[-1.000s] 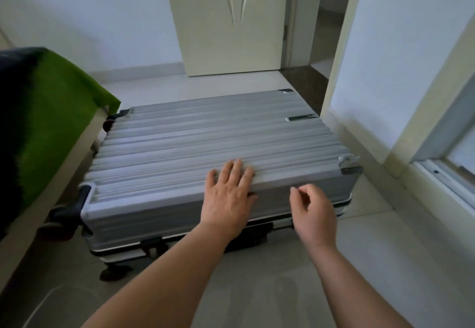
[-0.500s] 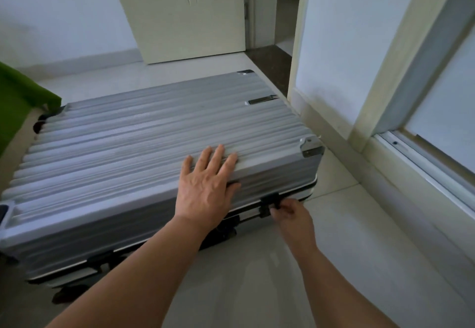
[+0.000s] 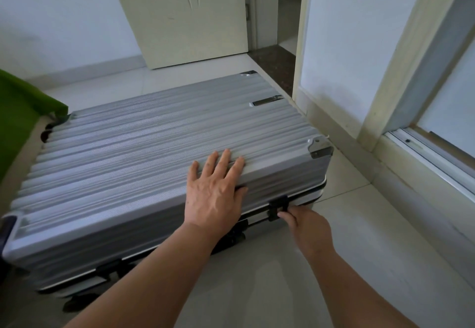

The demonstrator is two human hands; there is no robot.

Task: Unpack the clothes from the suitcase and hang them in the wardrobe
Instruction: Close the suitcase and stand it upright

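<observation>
On a pale tiled floor (image 3: 359, 224), beside a wall and near a green cover (image 3: 20, 111), a grey ribbed suitcase (image 3: 154, 160) lies flat and closed. Unpacking appears to be at its first step: opening the case. The left grip (image 3: 213, 194) rests flat on the lid's front edge, fingers spread. The right grip (image 3: 308, 227) curls its fingers onto a black latch (image 3: 277, 206) at the front seam. Next, that latch needs releasing, and probably another further left, before the lid can lift.
</observation>
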